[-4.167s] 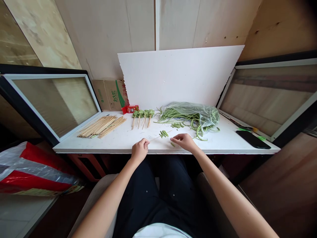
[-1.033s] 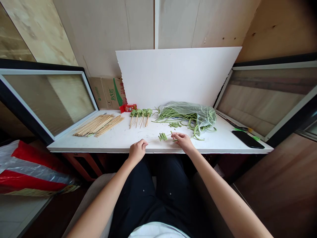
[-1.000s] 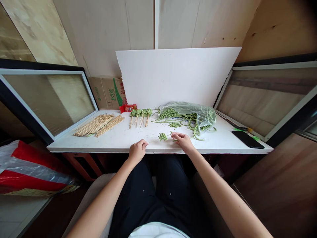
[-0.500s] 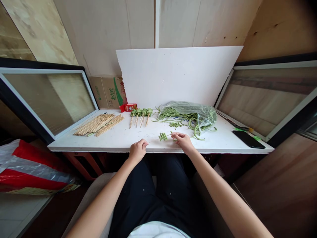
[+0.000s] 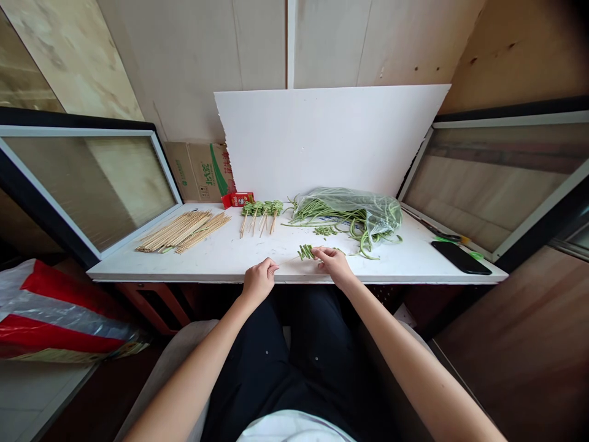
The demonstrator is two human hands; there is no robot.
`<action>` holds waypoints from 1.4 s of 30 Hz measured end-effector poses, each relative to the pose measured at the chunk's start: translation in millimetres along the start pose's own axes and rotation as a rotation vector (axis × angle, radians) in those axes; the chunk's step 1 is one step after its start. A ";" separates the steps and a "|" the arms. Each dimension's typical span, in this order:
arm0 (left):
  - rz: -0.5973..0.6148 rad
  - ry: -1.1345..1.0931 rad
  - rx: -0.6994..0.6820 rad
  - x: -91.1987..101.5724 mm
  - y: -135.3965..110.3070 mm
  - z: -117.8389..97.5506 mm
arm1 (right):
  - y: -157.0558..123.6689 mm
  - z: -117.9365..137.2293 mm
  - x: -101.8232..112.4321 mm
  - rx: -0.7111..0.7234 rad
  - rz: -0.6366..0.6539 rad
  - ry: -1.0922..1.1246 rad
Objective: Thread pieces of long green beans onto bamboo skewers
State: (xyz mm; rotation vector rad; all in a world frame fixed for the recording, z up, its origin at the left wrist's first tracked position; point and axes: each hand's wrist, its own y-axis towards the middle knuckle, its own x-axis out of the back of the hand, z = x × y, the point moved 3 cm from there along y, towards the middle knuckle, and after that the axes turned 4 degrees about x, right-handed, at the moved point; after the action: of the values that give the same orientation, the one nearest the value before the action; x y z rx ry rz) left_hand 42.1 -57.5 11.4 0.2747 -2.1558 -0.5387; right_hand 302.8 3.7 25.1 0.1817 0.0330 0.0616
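My left hand (image 5: 260,279) is closed round the near end of a thin wooden skewer (image 5: 291,260) above the table's front edge. Several short green bean pieces (image 5: 304,252) sit side by side on the skewer's far part. My right hand (image 5: 332,263) pinches at that far end, its fingers touching the last bean piece; the skewer's tip is hidden by them. Behind the hands lies a small heap of cut bean pieces (image 5: 324,231). Farther back, long green beans (image 5: 317,209) spill from a clear plastic bag (image 5: 384,212).
Finished bean skewers (image 5: 262,210) lie at the back, beside a red box (image 5: 238,199). Loose wooden skewers (image 5: 177,232) are spread on the left of the white table (image 5: 221,261). A black phone (image 5: 461,258) rests at the right. A white board (image 5: 331,141) stands behind.
My right hand has moved slightly left along the skewer, onto the bean pieces. My left hand has shifted a little right, bringing the two hands closer. The bean pieces look closer together.
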 end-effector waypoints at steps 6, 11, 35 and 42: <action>-0.035 0.011 0.005 3.6 1.8 -4.0 | -0.5 7.8 -0.4 -0.007 0.031 -0.008; -0.056 0.013 0.012 5.2 2.6 0.0 | 2.9 7.1 6.6 -0.028 0.028 -0.041; -0.055 -0.035 0.040 2.7 3.6 12.8 | 26.1 -6.1 49.0 0.208 -0.010 -0.348; -0.051 -0.034 -0.016 -0.3 1.7 10.6 | 19.1 -12.7 30.8 -0.003 0.041 0.054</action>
State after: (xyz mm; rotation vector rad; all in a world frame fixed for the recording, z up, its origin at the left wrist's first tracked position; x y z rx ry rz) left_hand 33.7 -52.9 6.5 0.3150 -2.1814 -0.5934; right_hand 331.9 26.7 15.2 0.1781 0.0828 0.1078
